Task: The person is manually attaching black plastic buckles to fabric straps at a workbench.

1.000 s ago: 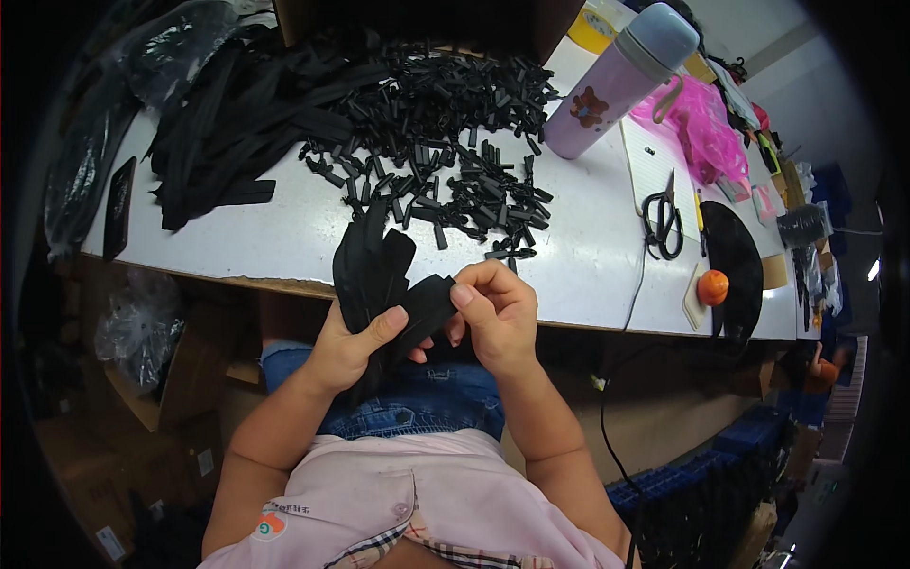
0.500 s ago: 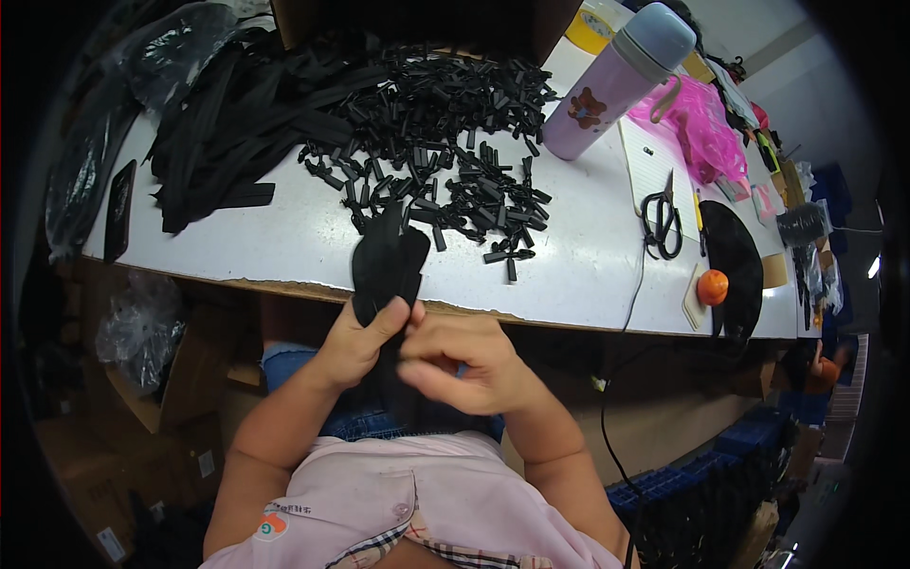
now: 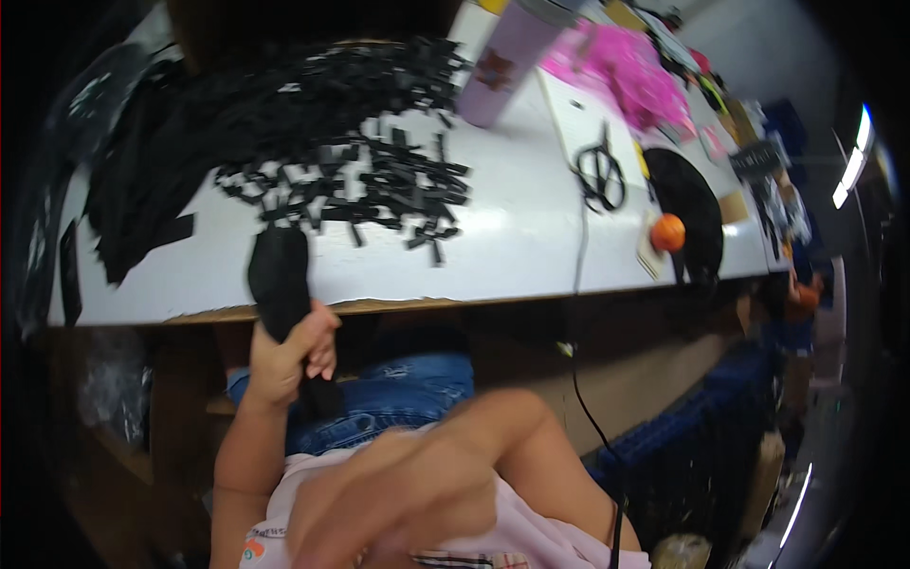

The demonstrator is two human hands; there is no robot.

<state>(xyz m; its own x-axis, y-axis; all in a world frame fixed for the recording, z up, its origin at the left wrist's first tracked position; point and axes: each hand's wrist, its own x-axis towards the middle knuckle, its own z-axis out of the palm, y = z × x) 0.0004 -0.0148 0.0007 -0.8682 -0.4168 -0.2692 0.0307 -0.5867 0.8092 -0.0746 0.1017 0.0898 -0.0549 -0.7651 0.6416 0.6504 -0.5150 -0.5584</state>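
My left hand (image 3: pixel 292 351) is closed around a folded black fabric strip (image 3: pixel 281 275). Its upper part stands up past the table's front edge, and a lower end hangs below my fingers over my lap. Close to my chest, my right hand (image 3: pixel 389 503) is smeared by motion, so its fingers cannot be read. Just beyond the held strip lies a spread pile of small black plastic pieces (image 3: pixel 398 175), possibly buckles.
More black strips (image 3: pixel 142 190) are heaped at the left of the white table (image 3: pixel 512 228). A lilac bottle (image 3: pixel 502 66), scissors (image 3: pixel 600 175), an orange fruit (image 3: pixel 667 233) and a pink plastic bag (image 3: pixel 626 76) stand or lie to the right. A dark cable (image 3: pixel 592 417) hangs off the edge.
My right hand has left the black strip and come back toward my chest. My left hand keeps hold of the strip. The whole view has shifted, with the table contents now farther left.
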